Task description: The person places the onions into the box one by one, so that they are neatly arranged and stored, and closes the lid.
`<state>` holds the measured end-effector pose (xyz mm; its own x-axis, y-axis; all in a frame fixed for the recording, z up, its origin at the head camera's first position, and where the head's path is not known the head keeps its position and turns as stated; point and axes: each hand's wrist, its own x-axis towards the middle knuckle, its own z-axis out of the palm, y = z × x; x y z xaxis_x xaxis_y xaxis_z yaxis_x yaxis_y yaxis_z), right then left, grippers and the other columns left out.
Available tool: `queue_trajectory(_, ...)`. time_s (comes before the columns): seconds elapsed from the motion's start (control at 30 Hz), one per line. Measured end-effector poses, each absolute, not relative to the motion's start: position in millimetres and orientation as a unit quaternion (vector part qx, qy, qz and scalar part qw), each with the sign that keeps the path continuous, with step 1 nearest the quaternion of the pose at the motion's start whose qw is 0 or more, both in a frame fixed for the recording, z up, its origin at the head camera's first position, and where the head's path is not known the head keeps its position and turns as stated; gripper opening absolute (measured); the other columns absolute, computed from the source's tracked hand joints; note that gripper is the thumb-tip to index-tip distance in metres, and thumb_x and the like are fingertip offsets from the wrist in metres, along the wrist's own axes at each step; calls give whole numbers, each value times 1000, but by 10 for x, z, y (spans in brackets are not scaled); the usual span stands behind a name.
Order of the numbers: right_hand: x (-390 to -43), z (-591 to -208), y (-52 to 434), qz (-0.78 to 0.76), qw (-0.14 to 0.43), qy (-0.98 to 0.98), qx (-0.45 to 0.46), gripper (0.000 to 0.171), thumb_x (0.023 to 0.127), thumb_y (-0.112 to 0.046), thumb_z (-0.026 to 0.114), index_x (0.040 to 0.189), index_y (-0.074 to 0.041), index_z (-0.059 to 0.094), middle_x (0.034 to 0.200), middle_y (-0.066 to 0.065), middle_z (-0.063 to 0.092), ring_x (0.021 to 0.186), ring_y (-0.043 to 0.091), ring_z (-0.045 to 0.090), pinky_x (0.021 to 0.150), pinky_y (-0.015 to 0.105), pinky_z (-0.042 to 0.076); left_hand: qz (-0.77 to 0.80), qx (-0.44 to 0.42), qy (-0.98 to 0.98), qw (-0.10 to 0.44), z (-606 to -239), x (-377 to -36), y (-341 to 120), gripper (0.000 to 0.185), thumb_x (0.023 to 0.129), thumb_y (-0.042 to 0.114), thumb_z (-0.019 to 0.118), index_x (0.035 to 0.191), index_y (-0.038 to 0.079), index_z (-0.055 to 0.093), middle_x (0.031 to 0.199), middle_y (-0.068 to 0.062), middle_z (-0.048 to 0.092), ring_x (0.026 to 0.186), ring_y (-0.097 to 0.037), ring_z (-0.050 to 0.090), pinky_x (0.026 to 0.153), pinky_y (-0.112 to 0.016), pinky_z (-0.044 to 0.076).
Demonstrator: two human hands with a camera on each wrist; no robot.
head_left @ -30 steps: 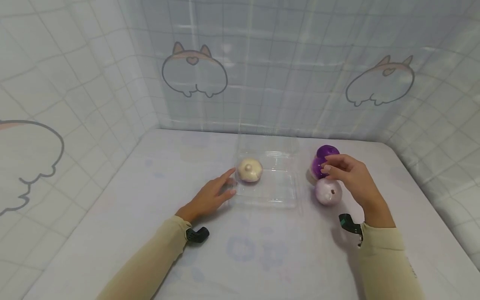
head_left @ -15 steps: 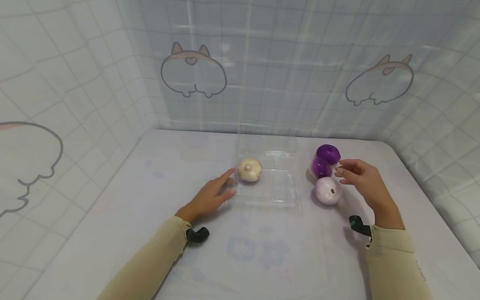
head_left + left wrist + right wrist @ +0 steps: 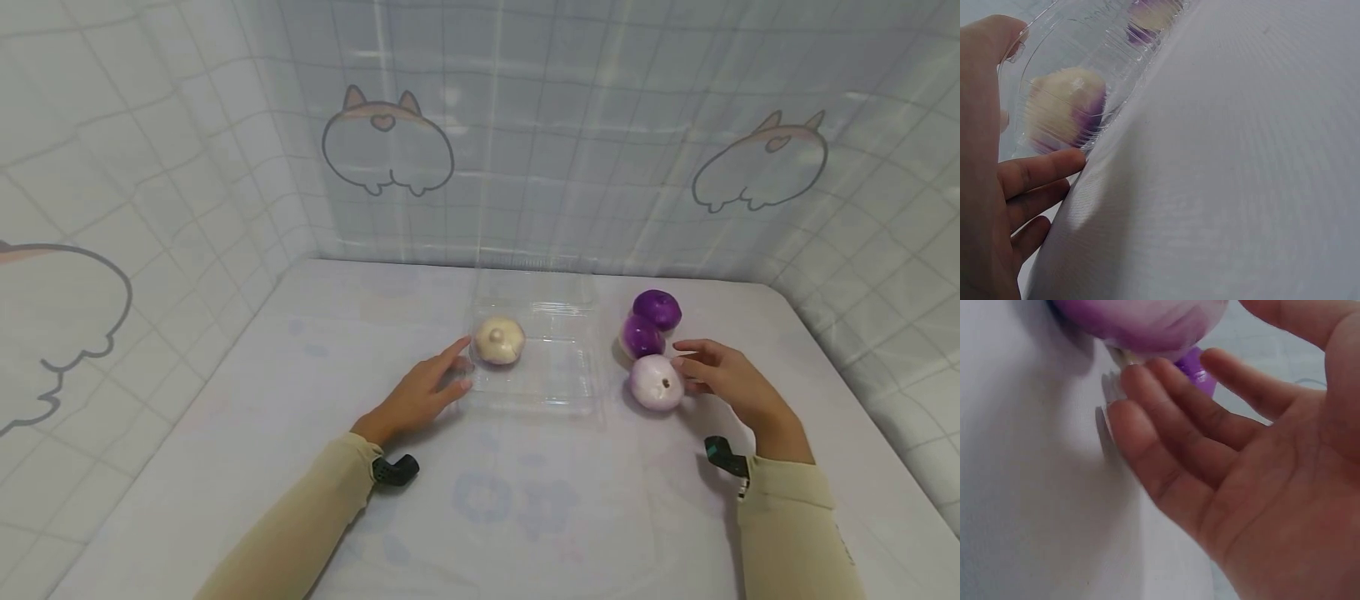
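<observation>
Container (image 3: 551,385), one, clear plastic, set at the middle of the bench (image 3: 510,517), its lid (image 3: 534,287) folded back on the side toward the rear wall (image 3: 570,142). Cream bulb (image 3: 499,340), one, onion-like, inside the container at its left side, blunt tip showing to the head camera, purple patch visible from the left wrist. Purple bulbs, two, right of the container: the far one (image 3: 657,309) deep violet, the nearer one (image 3: 641,336) violet with a pale flank, the pair appearing to touch. Pale lilac bulb (image 3: 656,382), one, nearest the person of that row, a small brown spot on its face. Left hand (image 3: 418,395), bare, at the container's left side, thumb and fingers apart, fingertips against the clear wall. Right hand (image 3: 733,382), bare, just right of the pale lilac bulb, thumb and fingers apart, palm unfilled; whether a fingertip touches the bulb cannot be told. Sleeves, two, pale yellow-green, left (image 3: 300,521) and right (image 3: 793,525), each with a dark wrist device, left (image 3: 396,470) and right (image 3: 726,457). Rear wall grid-patterned, printed with two rounded animal outlines.
</observation>
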<state>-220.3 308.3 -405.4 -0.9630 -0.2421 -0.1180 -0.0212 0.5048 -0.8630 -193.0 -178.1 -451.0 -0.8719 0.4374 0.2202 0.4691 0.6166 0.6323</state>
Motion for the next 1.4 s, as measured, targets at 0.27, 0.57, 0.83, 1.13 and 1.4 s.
queue_trajectory(0.27, -2210, -4077, 3121, -497, 132, 853, -89, 60, 106, -36, 50, 148, 7, 40, 132, 25, 55, 95, 11, 66, 84, 27, 55, -358, -247, -900, 20, -4491, -1922, -1765, 68, 102, 42, 54, 161, 23, 24, 135, -4, 62, 131, -28, 51, 109, -55, 35)
queue_trajectory(0.57, -2191, -4044, 3116, -463, 144, 867, -117, 55, 106, -33, 49, 148, 3, 42, 134, 25, 54, 101, 15, 65, 87, 26, 52, -357, -239, -903, 15, -4487, -1913, -1771, 68, 102, 43, 54, 161, 26, 23, 137, -5, 61, 133, -29, 49, 110, -56, 33)
queue_trajectory(0.83, -2210, -4057, 3101, -437, 152, 879, -118, 62, 101, -42, 59, 145, 1, 47, 131, 18, 58, 104, 16, 61, 89, 26, 50, -357, -243, -902, 18, -4498, -1924, -1772, 68, 102, 43, 54, 161, 26, 23, 136, -5, 61, 133, -30, 49, 110, -56, 34)
queue_trajectory(1.13, -2206, -4075, 3105, -453, 156, 870, -114, 60, 101, -37, 61, 140, 8, 51, 130, 17, 60, 100, 9, 61, 87, 23, 51, -355, -243, -903, 19, -4488, -1920, -1759, 68, 103, 45, 53, 161, 26, 23, 137, -5, 61, 132, -28, 50, 110, -56, 34)
queue_trajectory(1.4, -2195, -4097, 3104, -477, 154, 858, -111, 54, 101, -32, 62, 137, 8, 52, 120, 13, 62, 96, 10, 61, 85, 24, 52, -363, -240, -900, 13, -4474, -1906, -1755, 68, 102, 43, 53, 161, 25, 24, 138, -7, 60, 134, -29, 48, 110, -56, 34)
